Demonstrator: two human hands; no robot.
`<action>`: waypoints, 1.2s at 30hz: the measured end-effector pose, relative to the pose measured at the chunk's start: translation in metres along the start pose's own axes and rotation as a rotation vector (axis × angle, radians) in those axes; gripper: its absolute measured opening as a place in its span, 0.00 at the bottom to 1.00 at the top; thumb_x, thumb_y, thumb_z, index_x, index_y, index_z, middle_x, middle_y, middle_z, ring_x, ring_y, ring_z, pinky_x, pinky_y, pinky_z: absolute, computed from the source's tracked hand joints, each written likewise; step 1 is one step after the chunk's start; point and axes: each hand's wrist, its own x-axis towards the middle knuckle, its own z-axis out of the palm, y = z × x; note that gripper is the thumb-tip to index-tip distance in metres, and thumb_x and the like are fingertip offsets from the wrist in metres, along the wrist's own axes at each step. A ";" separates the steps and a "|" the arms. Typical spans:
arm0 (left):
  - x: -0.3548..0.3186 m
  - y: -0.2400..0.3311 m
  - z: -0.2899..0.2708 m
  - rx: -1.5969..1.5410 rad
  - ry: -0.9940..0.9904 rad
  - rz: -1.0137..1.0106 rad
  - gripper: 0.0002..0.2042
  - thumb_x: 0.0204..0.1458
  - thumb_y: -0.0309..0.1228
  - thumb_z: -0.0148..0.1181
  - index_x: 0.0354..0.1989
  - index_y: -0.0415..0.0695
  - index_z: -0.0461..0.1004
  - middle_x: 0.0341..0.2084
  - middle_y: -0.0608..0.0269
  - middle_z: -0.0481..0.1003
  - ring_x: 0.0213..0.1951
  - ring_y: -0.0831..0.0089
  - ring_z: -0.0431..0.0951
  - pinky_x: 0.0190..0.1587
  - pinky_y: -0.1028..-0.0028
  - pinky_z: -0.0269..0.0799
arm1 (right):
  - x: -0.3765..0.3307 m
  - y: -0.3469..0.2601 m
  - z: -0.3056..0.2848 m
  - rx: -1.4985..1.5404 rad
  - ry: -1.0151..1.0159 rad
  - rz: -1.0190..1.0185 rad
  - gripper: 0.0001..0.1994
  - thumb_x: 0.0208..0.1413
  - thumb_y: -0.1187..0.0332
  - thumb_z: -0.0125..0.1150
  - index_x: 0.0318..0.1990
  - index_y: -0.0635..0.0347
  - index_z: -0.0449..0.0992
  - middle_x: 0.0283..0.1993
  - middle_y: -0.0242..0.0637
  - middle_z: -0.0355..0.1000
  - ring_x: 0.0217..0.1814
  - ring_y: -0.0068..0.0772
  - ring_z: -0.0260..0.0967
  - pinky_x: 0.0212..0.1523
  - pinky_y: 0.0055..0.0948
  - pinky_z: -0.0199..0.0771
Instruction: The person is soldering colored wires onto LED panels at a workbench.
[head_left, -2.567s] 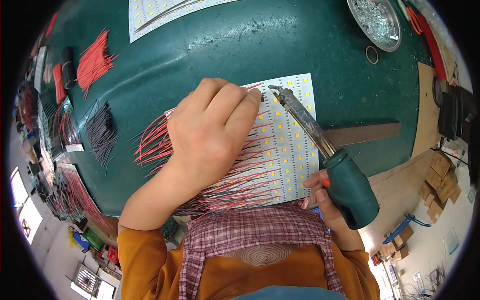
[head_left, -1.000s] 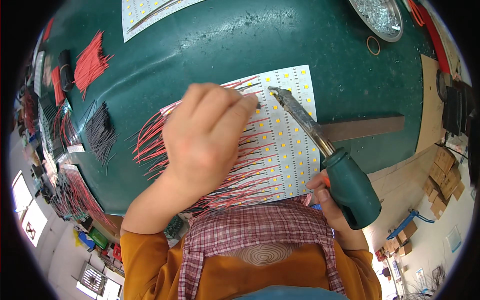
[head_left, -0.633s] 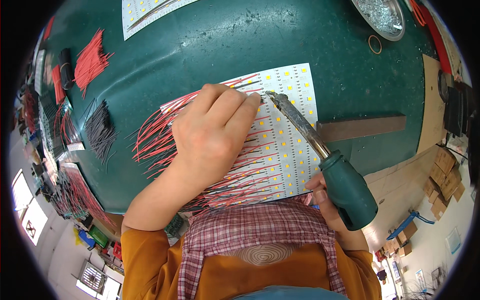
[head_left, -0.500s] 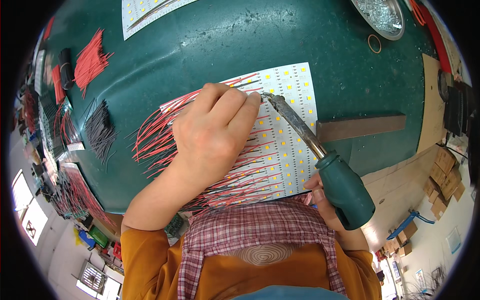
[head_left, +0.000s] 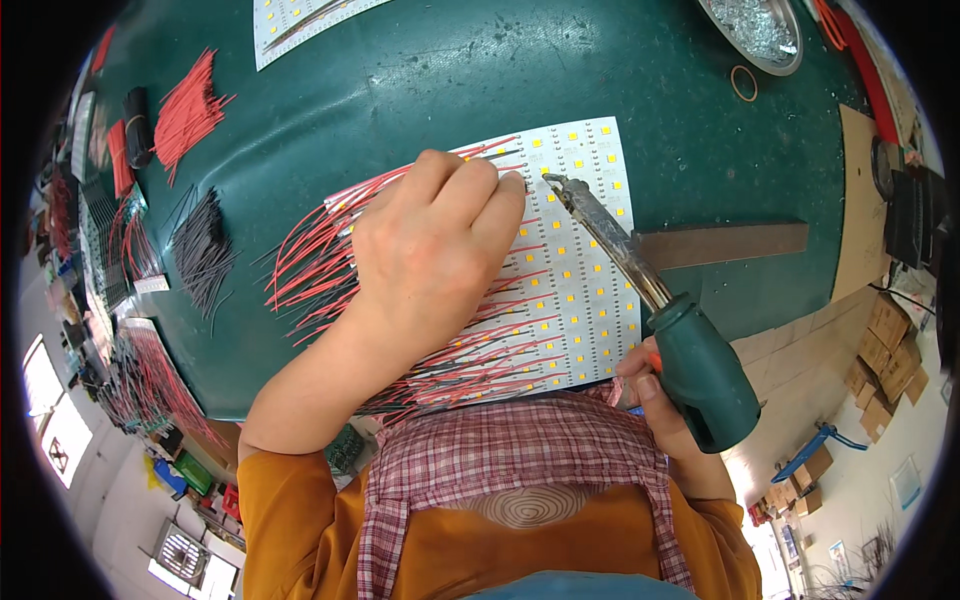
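A white LED board (head_left: 590, 290) with rows of yellow chips lies in front of me. Red and black wires (head_left: 500, 335) run from its solder points towards the left. My left hand (head_left: 430, 235) is closed in a pinch over the upper part of the board; its knuckles hide whatever is between the fingertips. My right hand (head_left: 660, 400) grips a soldering iron (head_left: 705, 375) by its dark green handle, partly hidden behind it. The iron's dark tip points up and left over the board, a small gap to the right of my left fingertips.
A brown bar (head_left: 725, 244) lies right of the board. Bundles of red wires (head_left: 190, 115) and black wires (head_left: 203, 250) are at the left, near wired boards (head_left: 160, 380). A metal dish (head_left: 755, 30) and a rubber band (head_left: 743, 84) are at the far right.
The soldering iron's tip has moved to the right, away from my left fingertips, and my right hand has shifted slightly right with it. My left hand stays pinched over the board.
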 end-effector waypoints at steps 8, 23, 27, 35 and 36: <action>-0.011 0.005 0.001 -0.150 0.057 -0.016 0.14 0.35 0.25 0.62 0.35 0.41 0.79 0.29 0.65 0.74 0.32 0.67 0.75 0.27 0.72 0.72 | -0.009 0.009 0.004 -0.119 -0.039 -0.112 0.20 0.47 0.74 0.67 0.50 0.61 0.71 0.34 0.33 0.80 0.35 0.32 0.78 0.35 0.27 0.77; -0.014 0.009 0.008 -0.015 0.049 0.051 0.14 0.36 0.27 0.62 0.36 0.42 0.79 0.28 0.69 0.71 0.34 0.72 0.75 0.25 0.75 0.70 | -0.006 0.005 0.004 -0.223 -0.035 -0.181 0.10 0.61 0.68 0.59 0.41 0.67 0.73 0.33 0.34 0.73 0.34 0.23 0.68 0.39 0.24 0.68; -0.014 0.008 0.006 -0.012 0.029 0.055 0.14 0.37 0.27 0.61 0.37 0.43 0.78 0.28 0.69 0.70 0.34 0.72 0.75 0.25 0.75 0.70 | -0.012 0.001 -0.003 -0.037 -0.059 -0.012 0.13 0.48 0.73 0.66 0.44 0.56 0.78 0.38 0.35 0.77 0.37 0.35 0.77 0.38 0.33 0.77; -0.011 0.010 0.006 0.014 -0.003 0.050 0.13 0.38 0.27 0.61 0.36 0.43 0.78 0.28 0.68 0.70 0.34 0.71 0.75 0.26 0.74 0.71 | -0.018 0.016 0.013 0.196 0.046 0.012 0.10 0.55 0.72 0.64 0.45 0.61 0.76 0.35 0.35 0.79 0.36 0.28 0.79 0.40 0.28 0.78; -0.011 0.010 0.005 0.008 -0.023 0.040 0.13 0.38 0.27 0.61 0.37 0.43 0.78 0.28 0.68 0.71 0.34 0.71 0.75 0.26 0.74 0.71 | -0.014 0.013 0.014 0.121 0.059 -0.024 0.11 0.54 0.73 0.64 0.45 0.61 0.76 0.34 0.34 0.79 0.35 0.28 0.78 0.38 0.28 0.78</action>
